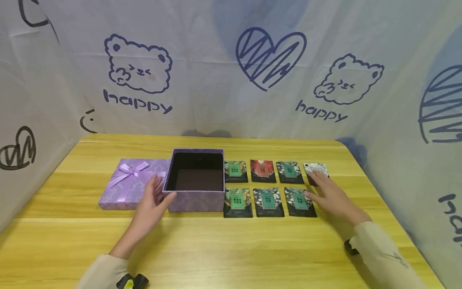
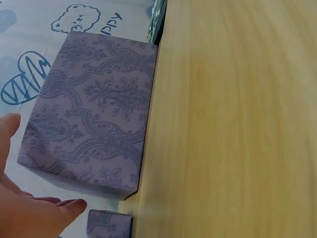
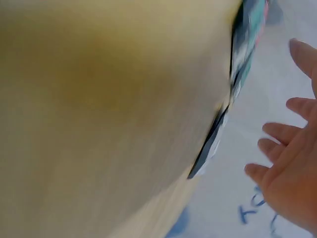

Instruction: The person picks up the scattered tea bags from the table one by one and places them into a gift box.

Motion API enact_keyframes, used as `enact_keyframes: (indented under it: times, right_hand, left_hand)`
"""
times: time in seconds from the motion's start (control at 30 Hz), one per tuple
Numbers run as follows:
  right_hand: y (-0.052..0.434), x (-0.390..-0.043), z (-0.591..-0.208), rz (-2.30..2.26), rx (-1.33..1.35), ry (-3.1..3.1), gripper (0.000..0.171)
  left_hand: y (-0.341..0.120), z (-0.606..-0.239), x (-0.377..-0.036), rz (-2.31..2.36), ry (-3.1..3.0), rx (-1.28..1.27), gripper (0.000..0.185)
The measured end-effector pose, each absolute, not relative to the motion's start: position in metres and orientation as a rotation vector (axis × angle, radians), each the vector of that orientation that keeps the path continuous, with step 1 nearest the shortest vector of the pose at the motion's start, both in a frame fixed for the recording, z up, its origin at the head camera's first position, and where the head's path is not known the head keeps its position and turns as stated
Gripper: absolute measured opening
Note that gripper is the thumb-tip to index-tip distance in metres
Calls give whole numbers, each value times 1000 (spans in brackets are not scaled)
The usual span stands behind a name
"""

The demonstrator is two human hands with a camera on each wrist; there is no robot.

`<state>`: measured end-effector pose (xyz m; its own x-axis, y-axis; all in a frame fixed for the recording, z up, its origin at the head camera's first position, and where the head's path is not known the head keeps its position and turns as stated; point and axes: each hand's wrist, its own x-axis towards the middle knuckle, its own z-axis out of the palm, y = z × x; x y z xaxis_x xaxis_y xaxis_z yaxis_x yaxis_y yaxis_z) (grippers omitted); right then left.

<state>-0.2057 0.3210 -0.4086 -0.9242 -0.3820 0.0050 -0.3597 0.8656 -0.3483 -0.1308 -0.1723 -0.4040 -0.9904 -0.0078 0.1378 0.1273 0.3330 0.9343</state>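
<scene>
A purple patterned box [image 1: 196, 200] stands with its top off, and its dark inside shows. At its left side is my left hand [image 1: 153, 202], fingers loosely bent and thumb near the front corner; the left wrist view shows the box wall [image 2: 94, 109] beside the fingers, contact unclear. My right hand [image 1: 333, 198] is held over the right end of the sachets, fingers spread and nothing gripped. Beneath its fingertips lies a white-and-black sachet [image 1: 317, 166], partly covered. Its thumb is over a teal-labelled black sachet [image 1: 299, 202]. The right wrist view is blurred.
The purple lid [image 1: 119, 192] with a ribbon bow lies left of the box. Two rows of flat sachets extend right of the box, including a red one [image 1: 262, 170], a green one [image 1: 237, 200] and a teal one [image 1: 268, 200]. A printed cloth [image 1: 216, 108] hangs behind the wooden table [image 1: 223, 249].
</scene>
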Motion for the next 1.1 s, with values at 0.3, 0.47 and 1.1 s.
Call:
enact_keyframes:
  times: [0.3,0.47,1.1]
  right_hand:
    - [349,-251,-404,-689,-363,2859,86]
    - [357,-262,-404,-694,-326,2829,91]
    - [377,-290,-410,-598,-374,2722,98]
  left_hand:
    - [-163,-411,-137,-1725,-2435,-91,69]
    - [-164,-413,-136,-1711,-2422,-97,65]
    - [-164,-412,-137,-1681,-2452,-77,65]
